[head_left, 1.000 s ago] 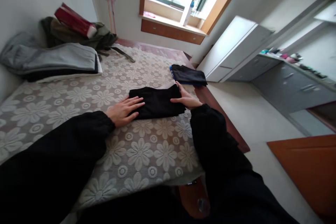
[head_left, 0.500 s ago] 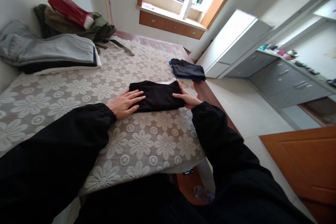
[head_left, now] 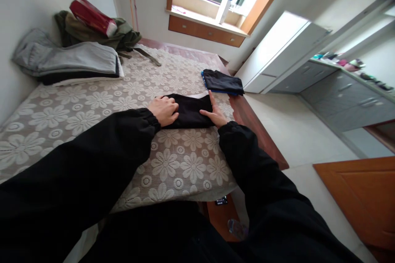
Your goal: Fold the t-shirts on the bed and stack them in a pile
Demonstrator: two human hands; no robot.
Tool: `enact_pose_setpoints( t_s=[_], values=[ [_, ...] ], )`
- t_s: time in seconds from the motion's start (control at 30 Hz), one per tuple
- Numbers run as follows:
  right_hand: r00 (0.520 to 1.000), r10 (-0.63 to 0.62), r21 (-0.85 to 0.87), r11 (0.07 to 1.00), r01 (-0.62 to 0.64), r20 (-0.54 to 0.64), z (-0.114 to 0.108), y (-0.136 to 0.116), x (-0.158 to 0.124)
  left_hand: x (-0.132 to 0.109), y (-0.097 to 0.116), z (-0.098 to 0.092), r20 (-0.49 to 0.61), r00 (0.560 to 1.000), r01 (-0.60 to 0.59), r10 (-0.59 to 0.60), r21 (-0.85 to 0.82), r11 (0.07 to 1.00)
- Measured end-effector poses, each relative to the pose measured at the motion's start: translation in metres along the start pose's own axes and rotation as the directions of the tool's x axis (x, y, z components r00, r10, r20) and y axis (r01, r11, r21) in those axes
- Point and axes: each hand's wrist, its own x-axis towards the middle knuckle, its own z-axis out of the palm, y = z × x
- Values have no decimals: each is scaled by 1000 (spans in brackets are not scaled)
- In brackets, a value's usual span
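A folded black garment lies flat on the lace-covered surface in front of me, with a strip of white along its far edge. Over its left end is my left hand, knuckles up and fingers curled onto the cloth; its thumb is hidden. My right hand is at the opposite end, its thumb stretched over the top and its index finger straight along the right edge. The other fingers of that hand are mostly hidden.
A folded dark pile with blue beneath lies at the far right edge. Grey folded clothes and an olive bag carrying a red package are at the left. The flowered lace cloth covers the surface.
My left hand has moved right and its spread fingers have curled over the garment's left end. My right hand stays at the right end. The view has shifted slightly.
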Motion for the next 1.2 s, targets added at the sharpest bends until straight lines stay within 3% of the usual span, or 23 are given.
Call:
enact_pose_setpoints(
  t_s=[0.07, 0.13, 0.3, 0.53, 0.6, 0.67, 0.77, 0.83, 0.87, 0.97, 1.03, 1.13, 1.2],
  values=[
    [999, -33, -25, 999, 33, 14, 1, -2, -4, 16, 18, 9, -62, 998, -13, 11, -30, 999],
    [998, -58, -30, 998, 59, 19, 2, -4, -7, 28, 29, 25, -57, 998, 7, -11, -67, 998],
    [996, -76, 13, 997, 75, 39, -2, -5, -8, 35, 29, 57, -3, 999, 46, -47, -71, 996],
    [995, -18, 25, 1000, 16, 100, -1, -5, -3, 35, 25, 56, -37, 998, 42, -45, -94, 995],
    [994, 5, 66, 998, -12, 110, -4, -12, 1, 31, 31, 51, -121, 991, 50, -65, -123, 991],
    [994, -14, 100, 995, 2, 112, -14, -30, 12, 23, 44, 45, -254, 967, -40, 8, -120, 992],
    [987, -76, 92, 994, 63, 141, -43, -72, 41, 8, 69, 43, -363, 864, -389, 349, -43, 920],
    [983, -87, 65, 995, 77, 162, -68, -105, 68, 0, 82, 51, -307, 791, -571, 529, -60, 819],
    [984, -86, 50, 996, 79, 159, -82, -120, 83, -3, 85, 57, -254, 785, -603, 565, -103, 791],
    [992, -96, 17, 995, 95, 85, -123, -152, 125, -6, 86, 75, -104, 860, -507, 500, -280, 815],
    [994, -106, 16, 994, 106, 8, -151, -160, 149, -5, 82, 83, -68, 889, -445, 453, -361, 820],
    [991, -101, 37, 994, 105, -93, -194, -151, 177, -2, 79, 90, -78, 889, -440, 452, -422, 793],
    [987, -78, 48, 995, 86, -140, -219, -132, 190, 1, 78, 95, -81, 890, -436, 448, -439, 786]
  ],
)
